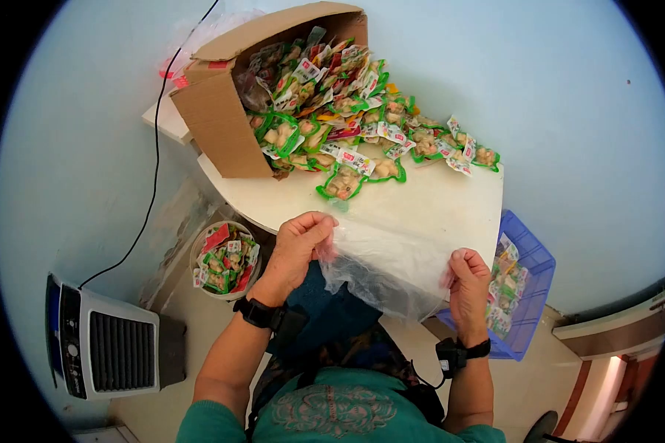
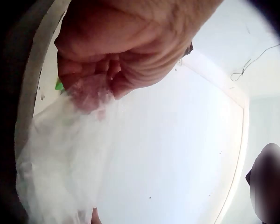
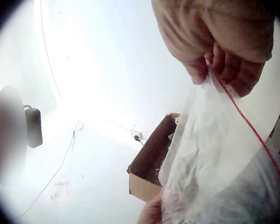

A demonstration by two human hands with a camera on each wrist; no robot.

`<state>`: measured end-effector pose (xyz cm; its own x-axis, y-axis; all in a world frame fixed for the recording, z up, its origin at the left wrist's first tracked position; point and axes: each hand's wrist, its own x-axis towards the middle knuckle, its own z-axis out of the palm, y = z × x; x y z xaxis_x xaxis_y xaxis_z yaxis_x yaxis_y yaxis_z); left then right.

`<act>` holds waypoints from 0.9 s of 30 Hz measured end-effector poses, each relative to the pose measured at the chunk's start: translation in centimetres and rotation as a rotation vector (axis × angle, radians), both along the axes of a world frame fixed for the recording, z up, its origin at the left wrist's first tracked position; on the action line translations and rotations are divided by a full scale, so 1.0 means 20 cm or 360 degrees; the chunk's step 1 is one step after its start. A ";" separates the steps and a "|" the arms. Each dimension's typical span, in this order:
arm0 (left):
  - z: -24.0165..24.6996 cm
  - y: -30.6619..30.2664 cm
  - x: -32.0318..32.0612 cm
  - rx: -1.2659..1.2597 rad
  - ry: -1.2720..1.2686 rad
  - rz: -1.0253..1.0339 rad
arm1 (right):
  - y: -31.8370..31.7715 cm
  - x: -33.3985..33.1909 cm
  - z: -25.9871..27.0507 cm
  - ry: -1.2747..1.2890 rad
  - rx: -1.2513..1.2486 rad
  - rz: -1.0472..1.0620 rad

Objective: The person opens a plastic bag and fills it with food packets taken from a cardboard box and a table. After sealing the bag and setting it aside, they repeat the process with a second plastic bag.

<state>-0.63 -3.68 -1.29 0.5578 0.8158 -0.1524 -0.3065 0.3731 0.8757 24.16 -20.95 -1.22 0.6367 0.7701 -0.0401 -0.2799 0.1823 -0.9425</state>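
A clear plastic bag (image 1: 380, 277) is stretched between both hands over the near edge of the white table (image 1: 451, 196). My left hand (image 1: 301, 247) pinches one corner of it between thumb and fingers, and my right hand (image 1: 469, 284) pinches the opposite side. In the left wrist view the thin film of the bag (image 2: 70, 154) hangs below the curled fingers. From the right wrist the bag (image 3: 210, 149) appears spread wide, with a red line along one edge. Just beyond the left hand lies a green-edged snack packet (image 1: 343, 182).
A cardboard box (image 1: 222, 125) lies on its side, spilling many small snack packets (image 1: 391, 111) across the table. A round bucket (image 1: 255, 277) of packets stands at lower left, a blue plastic basket (image 1: 543, 273) with packets at right. An air cooler (image 1: 122, 351) stands on the left.
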 end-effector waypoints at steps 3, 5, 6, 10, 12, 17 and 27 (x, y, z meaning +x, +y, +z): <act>0.06 -0.01 0.00 -0.0008 -0.0018 0.0010 | -0.02 0.01 0.01 -0.0037 -0.0022 0.0045; 0.07 -0.01 0.00 0.0004 -0.0035 0.0034 | -0.03 0.02 0.01 -0.0049 -0.0020 0.0058; 0.07 -0.02 0.00 0.0008 -0.0046 0.0046 | -0.03 0.02 0.01 -0.0051 -0.0019 0.0053; 0.07 -0.01 0.00 0.0074 0.0014 0.0039 | -0.05 0.03 0.00 -0.0058 -0.0020 0.0031; 0.08 -0.02 0.01 0.0077 0.0038 0.0057 | -0.05 0.03 0.00 -0.0058 -0.0016 0.0021; 0.08 -0.02 0.00 0.0130 0.0025 0.0057 | -0.04 0.02 0.01 -0.0074 -0.0009 0.0041; 0.15 -0.05 -0.05 0.0340 0.0039 -0.0041 | -0.04 0.01 0.02 -0.0056 0.0067 -0.0001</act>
<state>-1.54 -4.67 1.75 0.5771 0.8167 0.0086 -0.2770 0.1858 0.9427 24.44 -21.78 -0.75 0.6378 0.7701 0.0148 -0.2467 0.2225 -0.9432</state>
